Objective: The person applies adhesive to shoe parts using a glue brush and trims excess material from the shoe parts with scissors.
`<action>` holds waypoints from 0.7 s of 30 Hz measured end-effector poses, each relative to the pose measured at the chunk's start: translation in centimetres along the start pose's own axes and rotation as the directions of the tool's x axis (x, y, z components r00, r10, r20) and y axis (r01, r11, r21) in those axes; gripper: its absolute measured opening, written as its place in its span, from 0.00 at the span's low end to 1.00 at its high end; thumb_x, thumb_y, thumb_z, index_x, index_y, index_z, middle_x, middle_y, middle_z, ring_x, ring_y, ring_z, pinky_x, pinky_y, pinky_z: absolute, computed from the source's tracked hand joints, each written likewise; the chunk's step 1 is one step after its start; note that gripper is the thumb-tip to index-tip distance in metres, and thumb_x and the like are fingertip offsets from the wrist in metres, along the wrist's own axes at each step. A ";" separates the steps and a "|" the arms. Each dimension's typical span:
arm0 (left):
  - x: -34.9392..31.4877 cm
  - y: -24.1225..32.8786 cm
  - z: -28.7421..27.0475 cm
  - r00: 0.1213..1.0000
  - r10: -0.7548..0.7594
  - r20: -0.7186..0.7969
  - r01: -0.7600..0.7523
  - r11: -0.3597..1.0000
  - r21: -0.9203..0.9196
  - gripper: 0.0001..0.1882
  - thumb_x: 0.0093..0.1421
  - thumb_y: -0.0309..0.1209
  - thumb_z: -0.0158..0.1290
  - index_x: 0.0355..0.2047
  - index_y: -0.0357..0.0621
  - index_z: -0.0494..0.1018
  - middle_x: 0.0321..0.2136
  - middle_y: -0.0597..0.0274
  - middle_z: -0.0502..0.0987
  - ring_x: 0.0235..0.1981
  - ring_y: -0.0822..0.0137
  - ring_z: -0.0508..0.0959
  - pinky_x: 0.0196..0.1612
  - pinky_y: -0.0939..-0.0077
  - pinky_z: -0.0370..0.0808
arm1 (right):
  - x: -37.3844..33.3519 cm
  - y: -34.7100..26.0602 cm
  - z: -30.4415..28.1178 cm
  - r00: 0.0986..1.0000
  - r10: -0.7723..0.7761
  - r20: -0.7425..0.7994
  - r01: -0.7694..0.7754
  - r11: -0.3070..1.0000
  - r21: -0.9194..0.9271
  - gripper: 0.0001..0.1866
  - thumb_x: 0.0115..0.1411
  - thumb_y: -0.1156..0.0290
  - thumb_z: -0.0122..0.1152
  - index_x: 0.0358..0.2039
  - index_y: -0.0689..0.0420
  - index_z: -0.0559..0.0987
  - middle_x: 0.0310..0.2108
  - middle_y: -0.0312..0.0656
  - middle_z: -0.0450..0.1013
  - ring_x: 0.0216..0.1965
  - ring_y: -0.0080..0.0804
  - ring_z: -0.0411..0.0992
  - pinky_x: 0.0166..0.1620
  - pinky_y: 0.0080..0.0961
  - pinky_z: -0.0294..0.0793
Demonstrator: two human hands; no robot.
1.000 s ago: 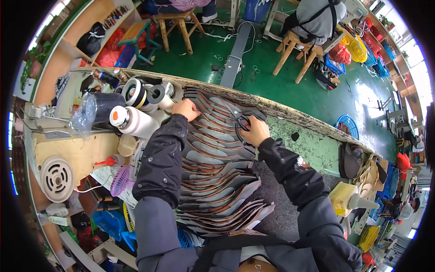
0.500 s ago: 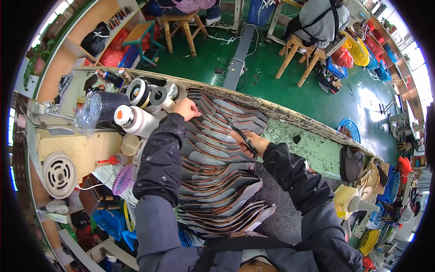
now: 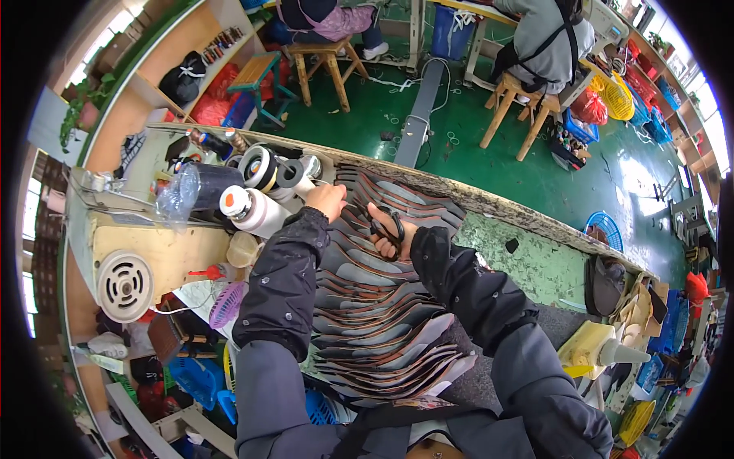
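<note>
Overlapping rows of curved grey pieces with reddish-brown edges [image 3: 367,277], shaped like shoe parts, spread over the bench before me. At their upper left end my left hand [image 3: 327,202] is closed in a pinch; whatever is between its fingertips is too small to make out. My right hand [image 3: 405,236] grips black-handled scissors [image 3: 396,224] just above the pieces. The blades point up and left toward my left fingertips, and part of them is hard to see against the dark pieces.
White thread cones and a white bottle [image 3: 256,214] stand left of my left hand. A raised wooden edge [image 3: 527,213] borders the bench's far side. To the right are a dark cap [image 3: 604,284] and a yellowish squeeze bottle [image 3: 587,346]. Two people sit on stools beyond.
My right hand has brought the scissors leftward, close to my left hand. The left hand stays pinched near the upper left pieces. The whole view has shifted slightly.
</note>
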State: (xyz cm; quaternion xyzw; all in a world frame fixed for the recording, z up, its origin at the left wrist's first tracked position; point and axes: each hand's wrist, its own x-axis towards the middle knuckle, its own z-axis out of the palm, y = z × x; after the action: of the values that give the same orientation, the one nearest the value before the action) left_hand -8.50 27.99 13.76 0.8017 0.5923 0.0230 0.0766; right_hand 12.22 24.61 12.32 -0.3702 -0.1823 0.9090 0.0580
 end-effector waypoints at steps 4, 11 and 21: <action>-1.1 -0.4 0.5 0.992 -0.008 -0.130 0.002 0.999 -0.047 0.06 0.48 0.32 0.54 0.22 0.44 0.71 0.19 0.55 0.74 0.25 0.53 0.75 0.31 0.60 0.70 | -2.5 0.0 0.4 0.999 -0.045 -0.028 0.041 0.991 -0.128 0.35 0.44 0.30 0.47 0.20 0.55 0.66 0.12 0.27 0.52 0.11 0.14 0.51 0.12 0.12 0.54; -2.1 -0.5 2.2 0.964 -0.113 -0.242 0.066 0.978 -0.196 0.05 0.47 0.33 0.54 0.19 0.47 0.71 0.18 0.55 0.74 0.24 0.53 0.75 0.29 0.60 0.70 | -2.6 1.5 1.0 0.992 0.091 0.083 -0.092 0.996 0.008 0.43 0.36 0.31 0.57 0.30 0.66 0.66 0.17 0.39 0.61 0.16 0.25 0.62 0.18 0.21 0.64; -4.6 4.2 0.7 0.897 0.134 -0.421 -0.203 0.971 -0.125 0.06 0.49 0.31 0.52 0.19 0.45 0.69 0.15 0.56 0.73 0.19 0.52 0.72 0.24 0.60 0.66 | -5.9 1.7 -0.6 0.995 -0.013 0.103 0.008 0.999 0.046 0.32 0.49 0.34 0.47 0.22 0.57 0.69 0.12 0.32 0.58 0.11 0.18 0.54 0.12 0.15 0.53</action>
State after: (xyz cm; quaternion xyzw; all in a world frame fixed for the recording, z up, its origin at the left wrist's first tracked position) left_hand -5.83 22.30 13.93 0.8182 0.5193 0.2462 0.0148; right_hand 16.93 21.81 15.14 -0.3201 -0.1663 0.9306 0.0615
